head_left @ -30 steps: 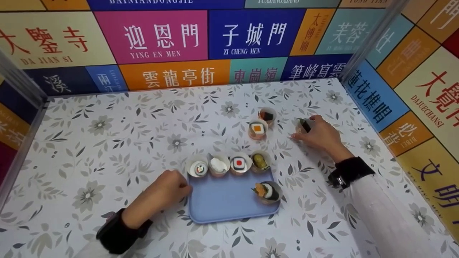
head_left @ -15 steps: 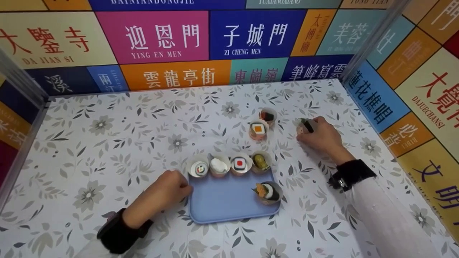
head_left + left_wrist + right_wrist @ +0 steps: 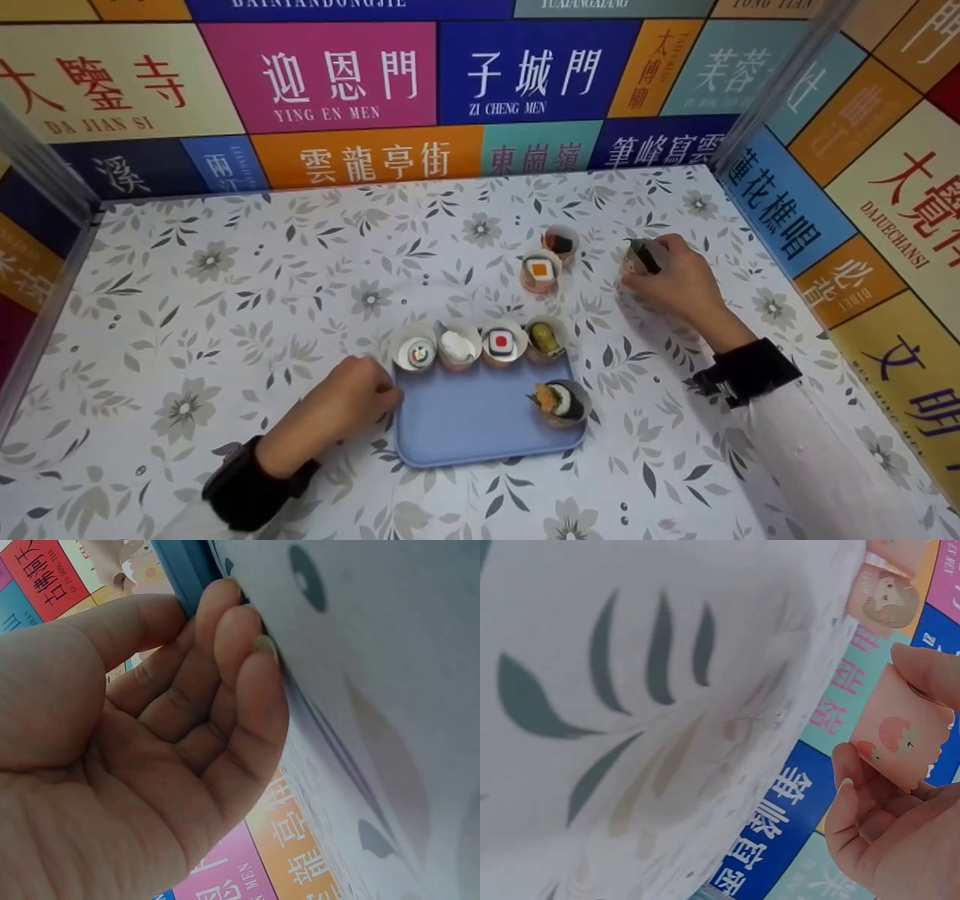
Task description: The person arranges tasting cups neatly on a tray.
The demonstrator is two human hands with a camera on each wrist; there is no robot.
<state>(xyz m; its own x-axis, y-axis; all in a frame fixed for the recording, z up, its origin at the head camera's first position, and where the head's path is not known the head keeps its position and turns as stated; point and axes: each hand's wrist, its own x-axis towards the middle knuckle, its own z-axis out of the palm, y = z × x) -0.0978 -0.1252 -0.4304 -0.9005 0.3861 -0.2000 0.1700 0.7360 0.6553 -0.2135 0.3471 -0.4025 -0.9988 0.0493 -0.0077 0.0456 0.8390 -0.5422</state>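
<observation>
My right hand [image 3: 675, 277] pinches a small pink paper cup [image 3: 895, 731] with a strawberry print between thumb and fingers. In the right wrist view its base appears raised off the tablecloth. A dark piece wrapped like seaweed [image 3: 645, 255] shows in its mouth. With curled fingers, my left hand [image 3: 356, 397] holds the left rim of the blue tray [image 3: 472, 442]; in the left wrist view the thumb and fingers meet at the tray's edge [image 3: 184, 570]. Along the tray's far side stands a row of sushi cups [image 3: 457, 345]. Another sushi cup [image 3: 562, 405] leans at its right side.
Two more cups, one with an orange-centred roll [image 3: 540, 271] and one with a dark-wrapped piece [image 3: 560, 241], stand beyond the tray. A floral cloth [image 3: 262, 300] covers the table. Printed panels [image 3: 322, 75] rise at the back and sides.
My right hand has shifted slightly right and up with its paper cup, and the wrist has moved right. The left hand, tray and other cups have stayed put.
</observation>
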